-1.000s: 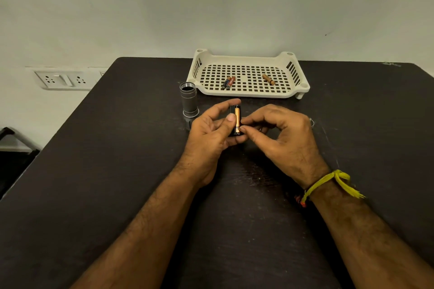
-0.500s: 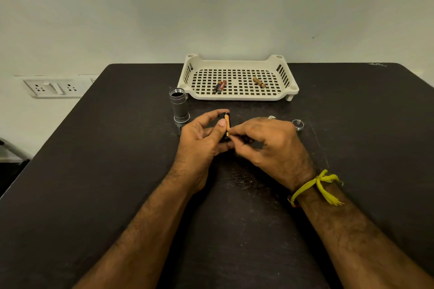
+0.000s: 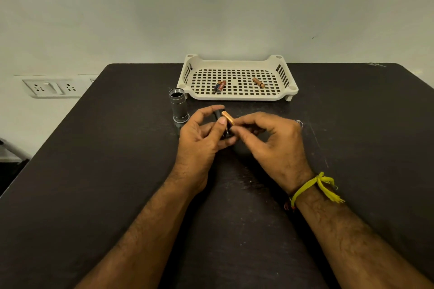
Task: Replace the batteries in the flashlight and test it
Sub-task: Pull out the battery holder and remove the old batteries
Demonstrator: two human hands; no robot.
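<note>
My left hand (image 3: 202, 138) grips a small black battery holder (image 3: 219, 116) above the middle of the dark table (image 3: 94, 195). My right hand (image 3: 272, 143) pinches a copper-coloured battery (image 3: 228, 118) that tilts out of the holder's top. The grey flashlight body (image 3: 178, 107) stands upright, open end up, just left of my left hand. A small metal cap with a spring (image 3: 298, 122) lies right of my right hand, partly hidden by it. In the cream perforated tray (image 3: 237, 95) at the back lie two batteries (image 3: 219, 86) side by side and one copper battery (image 3: 258, 82).
The tray sits at the table's far edge against a pale wall. A wall socket panel (image 3: 52, 87) is at the left, beyond the table's edge. A yellow thread band (image 3: 314, 185) circles my right wrist.
The copper battery lay straight in the holder; now its top end tilts out to the right under my right fingers. Both hands stay in the same place on the table.
</note>
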